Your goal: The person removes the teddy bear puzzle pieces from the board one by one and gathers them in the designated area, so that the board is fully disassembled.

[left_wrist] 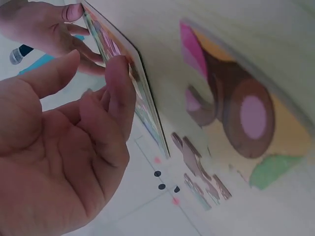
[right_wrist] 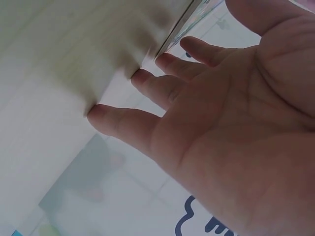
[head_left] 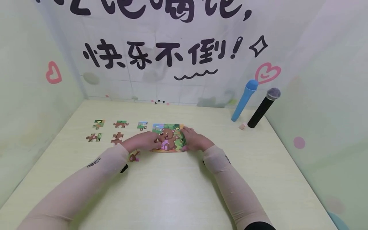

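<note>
A bear picture puzzle board [head_left: 169, 135] lies flat on the table between my two hands. My left hand [head_left: 145, 140] reaches over its left side. In the left wrist view, that hand's fingers [left_wrist: 120, 81] are loosely bent, with one fingertip at the board. At the opposite side, my right hand [head_left: 194, 139] rests with its thumb and fingers spread. The right wrist view shows its fingers [right_wrist: 130, 123] fairly straight, their tips touching the tabletop and the board's edge. A loose puzzle piece [head_left: 134, 156] with a bear's foot lies near my left wrist.
Several loose puzzle pieces lie in rows at the left, among them a bear-body piece [head_left: 117, 138] and a green-edged piece [head_left: 98, 124]. At the back right stand a blue microphone [head_left: 242, 102] and a black microphone [head_left: 261, 111], with a small pinkish object [head_left: 242, 126] between them.
</note>
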A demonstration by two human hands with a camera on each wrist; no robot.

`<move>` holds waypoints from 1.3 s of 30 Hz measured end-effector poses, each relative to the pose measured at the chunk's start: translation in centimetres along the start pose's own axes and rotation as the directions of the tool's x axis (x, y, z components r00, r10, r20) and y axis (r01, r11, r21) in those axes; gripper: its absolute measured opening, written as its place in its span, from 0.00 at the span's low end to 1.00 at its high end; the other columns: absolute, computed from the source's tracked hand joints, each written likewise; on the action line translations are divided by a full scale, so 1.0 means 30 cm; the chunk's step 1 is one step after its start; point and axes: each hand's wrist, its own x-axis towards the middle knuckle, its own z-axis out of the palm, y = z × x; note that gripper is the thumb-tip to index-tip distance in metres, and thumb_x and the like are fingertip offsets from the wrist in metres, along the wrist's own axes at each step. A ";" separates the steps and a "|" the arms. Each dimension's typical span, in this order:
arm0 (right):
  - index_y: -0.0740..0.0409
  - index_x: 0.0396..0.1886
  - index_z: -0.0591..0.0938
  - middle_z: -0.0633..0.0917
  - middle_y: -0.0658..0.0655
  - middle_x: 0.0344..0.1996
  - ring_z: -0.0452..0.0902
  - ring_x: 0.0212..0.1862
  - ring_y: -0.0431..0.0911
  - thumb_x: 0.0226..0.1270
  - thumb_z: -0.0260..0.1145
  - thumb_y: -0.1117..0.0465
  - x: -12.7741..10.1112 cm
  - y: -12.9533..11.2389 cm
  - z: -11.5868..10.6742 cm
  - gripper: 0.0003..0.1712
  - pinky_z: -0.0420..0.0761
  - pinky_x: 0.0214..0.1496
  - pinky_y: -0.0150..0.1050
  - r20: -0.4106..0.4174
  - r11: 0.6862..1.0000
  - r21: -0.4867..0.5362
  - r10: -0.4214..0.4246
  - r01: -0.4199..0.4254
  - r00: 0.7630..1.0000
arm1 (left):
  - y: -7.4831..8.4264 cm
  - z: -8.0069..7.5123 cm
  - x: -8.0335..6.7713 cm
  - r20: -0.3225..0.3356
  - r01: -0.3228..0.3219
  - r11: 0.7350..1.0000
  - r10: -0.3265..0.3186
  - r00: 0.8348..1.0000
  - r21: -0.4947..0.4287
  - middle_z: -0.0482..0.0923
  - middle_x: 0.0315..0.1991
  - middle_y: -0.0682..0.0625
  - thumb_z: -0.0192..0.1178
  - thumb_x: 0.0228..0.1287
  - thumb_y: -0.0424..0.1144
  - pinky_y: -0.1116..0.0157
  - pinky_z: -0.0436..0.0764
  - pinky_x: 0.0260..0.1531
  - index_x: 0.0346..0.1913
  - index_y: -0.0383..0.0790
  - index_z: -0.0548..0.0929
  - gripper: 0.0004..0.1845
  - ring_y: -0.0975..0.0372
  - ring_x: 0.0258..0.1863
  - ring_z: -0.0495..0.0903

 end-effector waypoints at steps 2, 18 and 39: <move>0.60 0.81 0.52 0.47 0.62 0.81 0.40 0.81 0.56 0.68 0.70 0.49 0.003 -0.002 0.000 0.53 0.57 0.77 0.56 -0.005 1.000 -0.003 -0.007 0.007 1.000 | 0.004 0.006 0.005 0.001 0.005 1.000 -0.005 1.000 0.018 0.80 0.33 0.50 0.54 0.78 0.41 0.63 0.73 0.32 0.61 0.38 0.82 0.17 0.63 0.25 0.71; 0.65 0.80 0.53 0.51 0.63 0.81 0.44 0.81 0.56 0.66 0.73 0.49 0.014 0.015 0.002 0.54 0.54 0.79 0.49 -0.022 0.999 -0.047 -0.016 0.015 1.000 | 0.032 0.037 0.003 -0.009 0.001 0.988 -0.003 1.000 -0.152 0.75 0.31 0.49 0.59 0.75 0.37 0.67 0.70 0.28 0.49 0.34 0.81 0.09 0.62 0.27 0.70; 0.69 0.79 0.53 0.51 0.64 0.80 0.44 0.80 0.59 0.73 0.65 0.49 0.012 0.007 -0.006 0.49 0.51 0.79 0.49 0.007 0.998 -0.061 -0.031 0.031 1.000 | 0.027 0.033 0.009 -0.002 0.090 0.955 -0.094 0.996 -0.284 0.77 0.36 0.46 0.58 0.76 0.47 0.65 0.74 0.31 0.48 0.37 0.79 0.15 0.60 0.32 0.73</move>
